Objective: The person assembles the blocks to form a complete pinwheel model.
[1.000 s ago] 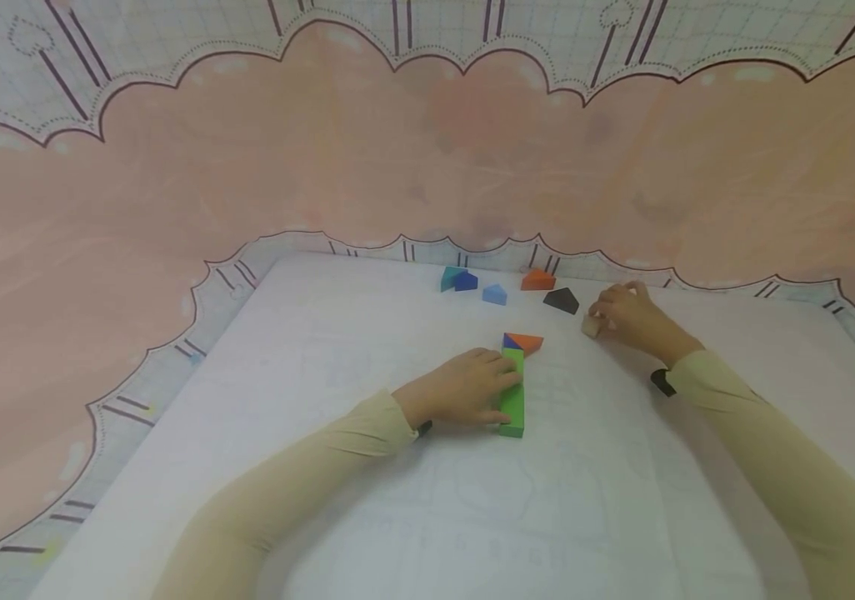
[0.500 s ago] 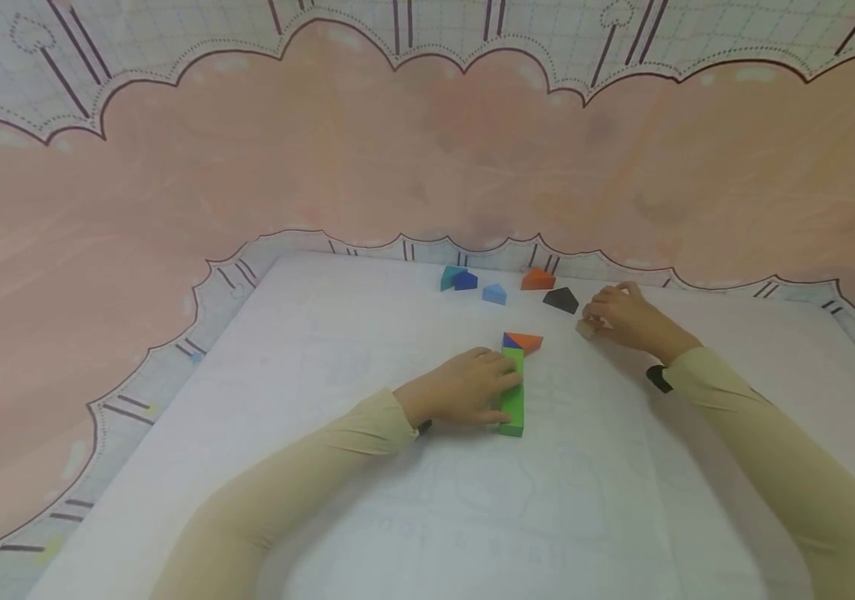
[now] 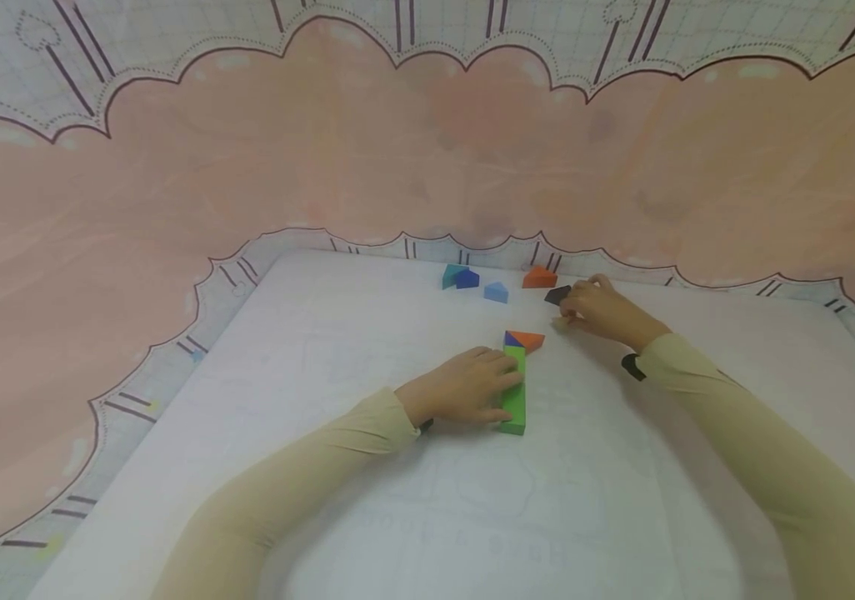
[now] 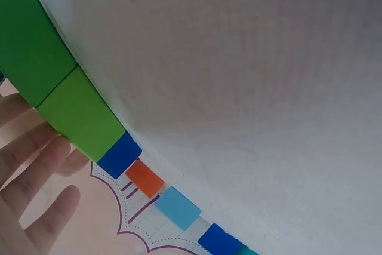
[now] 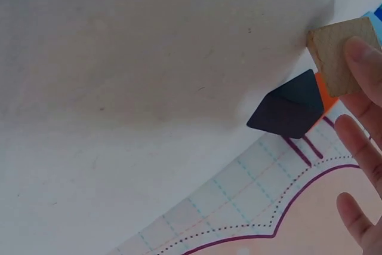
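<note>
My left hand (image 3: 465, 385) rests on a green block row near the table's middle. In the left wrist view, its extended fingers touch a light green block (image 4: 83, 114) that adjoins a darker green block (image 4: 36, 40). A blue triangular block (image 3: 512, 340) sits at the row's far end, beside an orange triangular block (image 3: 530, 340). To the right and farther back, my right hand (image 3: 611, 315) pinches a plain wooden block (image 5: 331, 52), thumb on its face; other fingers are spread. A black angled block (image 3: 557, 295) lies just beyond those fingers, partly hidden in the head view.
Toward the back edge lie another orange block (image 3: 540, 277), a light blue block (image 3: 496, 292), a dark blue block (image 3: 467, 279) and a teal block (image 3: 452, 275). A patterned cloth (image 3: 427, 158) rises behind the white tabletop (image 3: 397, 525).
My right hand has moved left with the wooden block, now overlapping the black block in the head view. The left hand and the green blocks have stayed in place.
</note>
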The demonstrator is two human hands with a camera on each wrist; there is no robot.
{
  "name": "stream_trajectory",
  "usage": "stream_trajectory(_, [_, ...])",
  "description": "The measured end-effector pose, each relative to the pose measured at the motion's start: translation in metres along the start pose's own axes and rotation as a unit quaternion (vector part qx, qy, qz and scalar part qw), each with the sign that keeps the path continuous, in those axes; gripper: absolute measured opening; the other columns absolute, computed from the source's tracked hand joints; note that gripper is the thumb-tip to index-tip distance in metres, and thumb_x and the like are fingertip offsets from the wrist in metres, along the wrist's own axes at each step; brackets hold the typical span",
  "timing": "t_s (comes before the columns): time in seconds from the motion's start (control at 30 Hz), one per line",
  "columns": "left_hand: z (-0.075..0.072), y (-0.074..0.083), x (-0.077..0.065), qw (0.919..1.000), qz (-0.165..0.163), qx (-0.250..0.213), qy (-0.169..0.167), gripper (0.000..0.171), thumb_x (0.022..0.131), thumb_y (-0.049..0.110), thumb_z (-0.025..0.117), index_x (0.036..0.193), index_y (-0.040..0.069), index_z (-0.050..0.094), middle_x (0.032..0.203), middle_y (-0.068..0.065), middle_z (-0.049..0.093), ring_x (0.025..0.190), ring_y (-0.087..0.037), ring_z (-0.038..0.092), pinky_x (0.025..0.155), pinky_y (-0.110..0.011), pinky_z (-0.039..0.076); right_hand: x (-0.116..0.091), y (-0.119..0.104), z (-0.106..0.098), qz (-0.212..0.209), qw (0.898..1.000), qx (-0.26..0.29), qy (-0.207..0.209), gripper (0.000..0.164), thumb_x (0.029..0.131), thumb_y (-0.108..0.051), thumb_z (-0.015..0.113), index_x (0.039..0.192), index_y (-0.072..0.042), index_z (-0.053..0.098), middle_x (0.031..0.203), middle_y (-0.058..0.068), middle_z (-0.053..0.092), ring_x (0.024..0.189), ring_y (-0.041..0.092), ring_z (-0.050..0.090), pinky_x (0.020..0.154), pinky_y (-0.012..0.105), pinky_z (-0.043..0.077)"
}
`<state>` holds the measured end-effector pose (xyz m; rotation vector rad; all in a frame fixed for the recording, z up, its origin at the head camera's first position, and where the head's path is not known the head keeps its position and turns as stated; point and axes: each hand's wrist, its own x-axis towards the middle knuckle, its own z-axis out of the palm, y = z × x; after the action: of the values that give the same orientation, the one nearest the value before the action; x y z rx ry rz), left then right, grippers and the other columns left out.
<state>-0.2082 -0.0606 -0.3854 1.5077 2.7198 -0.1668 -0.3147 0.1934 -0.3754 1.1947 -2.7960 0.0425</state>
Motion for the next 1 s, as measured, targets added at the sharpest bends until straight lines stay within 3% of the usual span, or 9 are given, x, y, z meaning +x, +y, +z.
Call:
stream_trajectory(0.13, [-0.001, 0.0, 0.0, 1.0, 0.003, 0.004, 0.002, 0.049, 0.091, 0.051, 0.051, 0.125, 0.015, 0.051, 0.126, -0.001, 0.052, 0.12, -0.017, 0.049, 0.11, -0.035, 0.035, 0.004, -0.002, 0.0, 0.004, 1.0, 0.022, -0.004, 0.006, 0.078, -0.008, 0.073, 0.083, -0.008, 0.07, 0.081, 0.005, 0.068, 0.087, 0.026, 0.058, 0.094, 0.058, 0.037])
stream_trajectory(0.4, [-0.001, -0.001, 0.0, 1.0, 0.006, -0.001, 0.005, 0.049, 0.091, 0.05, 0.051, 0.125, 0.015, 0.051, 0.126, -0.001, 0.052, 0.12, -0.017, 0.049, 0.11, -0.034, 0.034, 0.006, -0.004, 0.01, 0.018, 0.995, 0.102, 0.015, 0.01, 0.078, -0.009, 0.073, 0.087, -0.006, 0.07, 0.091, 0.009, 0.07, 0.094, 0.028, 0.061, 0.085, 0.047, 0.041])
stream_trajectory(0.5, [-0.001, -0.001, 0.0, 1.0, 0.006, -0.004, 0.007, 0.049, 0.091, 0.05, 0.051, 0.125, 0.015, 0.051, 0.126, -0.001, 0.053, 0.119, -0.017, 0.049, 0.111, -0.034, 0.034, 0.004, -0.003, 0.01, 0.027, 0.994, 0.103, 0.008, 0.012, 0.078, -0.01, 0.074, 0.089, -0.006, 0.07, 0.093, 0.01, 0.07, 0.096, 0.028, 0.06, 0.085, 0.047, 0.041])
stream_trajectory(0.67, [-0.001, -0.001, 0.0, 1.0, 0.003, -0.005, 0.003, 0.049, 0.091, 0.051, 0.051, 0.125, 0.015, 0.051, 0.127, -0.002, 0.052, 0.121, -0.017, 0.048, 0.111, -0.034, 0.033, 0.0, 0.0, 0.009, -0.016, 1.0, -0.001, 0.007, 0.021, 0.076, -0.012, 0.076, 0.096, -0.007, 0.068, 0.096, 0.011, 0.069, 0.096, 0.029, 0.06, 0.087, 0.049, 0.044])
stream_trajectory(0.8, [-0.001, 0.0, 0.0, 1.0, 0.003, -0.003, 0.002, 0.05, 0.091, 0.051, 0.051, 0.125, 0.015, 0.05, 0.128, -0.002, 0.052, 0.122, -0.018, 0.048, 0.112, -0.034, 0.033, 0.0, 0.002, 0.01, -0.069, 0.993, -0.096, 0.023, 0.026, 0.076, -0.015, 0.077, 0.099, -0.009, 0.065, 0.101, 0.012, 0.067, 0.1, 0.03, 0.059, 0.091, 0.054, 0.046])
stream_trajectory(1.0, [-0.001, 0.0, 0.0, 0.9999, 0.007, 0.007, 0.007, 0.048, 0.091, 0.051, 0.051, 0.124, 0.015, 0.051, 0.126, -0.002, 0.052, 0.121, -0.018, 0.048, 0.111, -0.034, 0.034, 0.002, 0.0, 0.011, -0.086, 0.987, -0.13, 0.024, 0.019, 0.078, -0.013, 0.074, 0.096, -0.01, 0.067, 0.1, 0.012, 0.065, 0.1, 0.03, 0.058, 0.093, 0.054, 0.045])
